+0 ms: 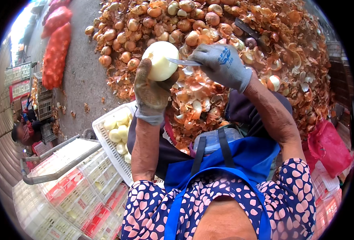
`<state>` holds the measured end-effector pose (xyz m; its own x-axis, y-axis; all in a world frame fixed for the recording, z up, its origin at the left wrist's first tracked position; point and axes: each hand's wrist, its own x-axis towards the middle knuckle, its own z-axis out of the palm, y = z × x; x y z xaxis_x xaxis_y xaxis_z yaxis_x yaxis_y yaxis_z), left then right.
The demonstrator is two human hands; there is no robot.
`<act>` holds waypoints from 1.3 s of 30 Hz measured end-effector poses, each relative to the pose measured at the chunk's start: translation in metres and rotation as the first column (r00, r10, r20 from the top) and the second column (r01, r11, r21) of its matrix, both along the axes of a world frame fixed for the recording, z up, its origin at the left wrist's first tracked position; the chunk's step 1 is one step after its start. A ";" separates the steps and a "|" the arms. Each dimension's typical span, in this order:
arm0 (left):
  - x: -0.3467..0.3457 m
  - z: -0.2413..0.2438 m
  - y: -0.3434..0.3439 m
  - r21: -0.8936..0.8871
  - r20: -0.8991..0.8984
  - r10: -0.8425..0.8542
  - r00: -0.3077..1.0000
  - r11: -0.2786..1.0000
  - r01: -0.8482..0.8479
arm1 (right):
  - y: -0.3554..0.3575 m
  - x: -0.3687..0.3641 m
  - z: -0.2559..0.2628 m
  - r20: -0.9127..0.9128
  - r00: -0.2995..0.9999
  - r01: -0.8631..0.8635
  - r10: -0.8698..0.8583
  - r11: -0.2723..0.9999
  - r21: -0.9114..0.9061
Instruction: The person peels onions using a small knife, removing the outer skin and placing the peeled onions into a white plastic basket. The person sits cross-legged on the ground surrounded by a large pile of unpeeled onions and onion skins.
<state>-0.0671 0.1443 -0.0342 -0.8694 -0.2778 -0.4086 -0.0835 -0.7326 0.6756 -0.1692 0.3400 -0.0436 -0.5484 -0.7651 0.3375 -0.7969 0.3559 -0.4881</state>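
Observation:
A large peeled white onion (161, 61) is held up in my left hand (153, 87), which wears a grey glove with a browned, soiled palm. My right hand (223, 64), in a cleaner grey glove, grips a small knife (184, 62); its handle is hidden in the fist and its blade lies against the onion's right side. Beyond both hands spreads a heap of unpeeled brown onions (184, 25) with loose papery onion skins (195, 96). A white plastic crate (105, 141) holding peeled onions stands left of my left forearm.
Stacked crates (84, 183) and a metal cart handle (60, 174) are at the lower left. A filled red mesh sack (57, 51) lies at the upper left. Another person (27, 132) sits at far left. A dark blade (246, 28) rests on the heap; a pink mesh bag (330, 147) lies right.

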 end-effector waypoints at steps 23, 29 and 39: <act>-0.006 0.012 0.005 -0.320 -0.125 -0.099 0.987 0.946 0.054 | -0.010 0.011 0.006 0.934 0.323 0.305 0.156 0.917 -0.258; 0.003 0.007 0.021 -0.426 -0.180 -0.078 0.981 0.905 -0.006 | -0.011 0.010 0.000 0.278 0.950 0.206 -0.140 0.953 -0.224; 0.002 0.004 0.018 -0.408 -0.204 -0.177 0.963 0.910 0.081 | 0.012 -0.025 0.005 0.196 0.927 0.364 -0.320 0.896 -0.256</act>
